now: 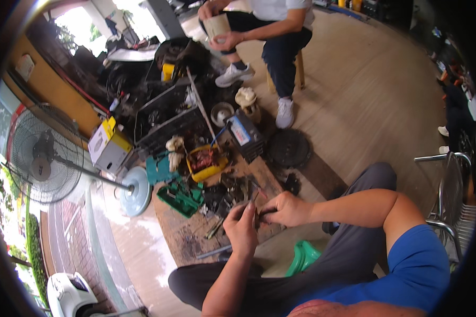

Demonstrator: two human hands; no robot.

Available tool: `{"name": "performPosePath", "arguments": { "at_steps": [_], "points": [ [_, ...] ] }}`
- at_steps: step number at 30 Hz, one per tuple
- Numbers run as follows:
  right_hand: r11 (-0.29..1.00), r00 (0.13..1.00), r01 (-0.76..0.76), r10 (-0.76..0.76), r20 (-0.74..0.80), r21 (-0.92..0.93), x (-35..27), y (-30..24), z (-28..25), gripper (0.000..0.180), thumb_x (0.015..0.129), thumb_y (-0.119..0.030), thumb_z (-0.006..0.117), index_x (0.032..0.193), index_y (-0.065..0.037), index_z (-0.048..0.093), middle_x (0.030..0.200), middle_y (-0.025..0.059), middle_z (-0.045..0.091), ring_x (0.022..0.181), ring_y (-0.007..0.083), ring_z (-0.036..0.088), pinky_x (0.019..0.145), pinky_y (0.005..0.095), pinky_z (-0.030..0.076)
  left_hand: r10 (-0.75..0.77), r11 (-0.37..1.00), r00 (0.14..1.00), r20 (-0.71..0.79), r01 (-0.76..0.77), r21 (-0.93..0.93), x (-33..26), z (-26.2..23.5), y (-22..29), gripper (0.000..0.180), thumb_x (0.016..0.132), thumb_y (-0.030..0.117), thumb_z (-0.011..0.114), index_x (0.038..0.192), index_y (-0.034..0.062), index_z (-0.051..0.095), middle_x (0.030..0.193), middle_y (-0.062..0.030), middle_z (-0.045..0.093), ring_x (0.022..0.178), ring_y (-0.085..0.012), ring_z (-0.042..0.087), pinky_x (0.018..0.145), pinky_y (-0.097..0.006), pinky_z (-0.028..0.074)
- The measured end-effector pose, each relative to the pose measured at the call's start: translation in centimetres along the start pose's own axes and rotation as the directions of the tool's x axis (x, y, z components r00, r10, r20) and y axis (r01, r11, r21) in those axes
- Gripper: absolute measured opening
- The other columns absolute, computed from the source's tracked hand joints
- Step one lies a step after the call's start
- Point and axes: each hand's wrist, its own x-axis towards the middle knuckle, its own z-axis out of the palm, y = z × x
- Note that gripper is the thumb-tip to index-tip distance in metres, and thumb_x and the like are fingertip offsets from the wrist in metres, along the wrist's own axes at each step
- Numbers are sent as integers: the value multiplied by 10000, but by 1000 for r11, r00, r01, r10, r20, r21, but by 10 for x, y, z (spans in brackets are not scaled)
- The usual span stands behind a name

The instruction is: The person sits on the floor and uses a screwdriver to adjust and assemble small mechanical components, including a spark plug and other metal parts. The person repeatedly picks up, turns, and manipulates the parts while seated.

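Note:
Over the near edge of a worn wooden board (pixel 173 232), both hands meet on a small dark piece (pixel 257 215), mostly covered by fingers. My left hand (pixel 241 231) pinches it upright between thumb and fingers. From the other side my right hand (pixel 288 208) is closed, fingertips touching or almost touching the same piece; whether it grips a second thing I cannot tell. Just beyond the hands lies a heap of dark metal parts and tools (pixel 222 196). A green plastic case (pixel 181 201) is left of that heap, and a yellow container (pixel 206 164) with reddish contents is behind it.
A battery-like black box (pixel 246 138) and a round black lid (pixel 289 148) are farther off. A standing fan (pixel 42 158) is at left, a metal chair (pixel 449 206) at right. Another person (pixel 285 26) sits opposite. A green plastic stool (pixel 303 257) shows by my legs.

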Motion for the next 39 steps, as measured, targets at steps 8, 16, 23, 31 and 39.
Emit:
{"name": "performPosePath", "arguments": {
  "at_steps": [8,16,23,31,39],
  "points": [
    [861,960,-87,-61,272,501,19,32,-7,197,907,-227,725,1037,-79,734,788,1,692,595,74,613,534,219,458,19,809,879,476,266,-523,19,-22,-22,304,926,168,679,1158,-18,614,1123,-177,675,1052,-304,656,954,-433,504],
    [911,958,-55,-66,277,408,18,32,-11,248,921,-229,706,1059,-24,705,825,45,710,565,117,649,499,232,497,96,867,900,424,134,-481,23,-23,-21,176,893,107,709,1010,-19,676,958,-166,717,982,-289,672,899,-414,521],
    [985,984,134,-145,102,106,17,30,-9,272,946,-179,642,1135,14,676,805,94,704,564,158,682,499,283,557,101,989,985,142,-84,-121,11,-12,-1,102,894,64,718,911,-33,691,863,-58,718,764,-84,621,717,-226,484],
    [955,961,271,-275,-12,-123,10,30,-2,289,952,-211,627,1143,-3,689,755,122,718,566,149,696,513,281,566,161,987,987,7,-162,7,5,-4,-5,107,910,46,665,904,-59,683,842,-99,726,788,-135,668,768,-245,505],
    [973,973,228,-229,21,46,17,29,-9,264,926,-185,679,1107,4,710,826,88,730,655,70,636,572,228,491,-23,935,962,272,118,-335,13,-13,-7,208,958,76,597,1114,-60,618,1012,-164,705,913,-240,690,868,-360,543]
  ]
}}
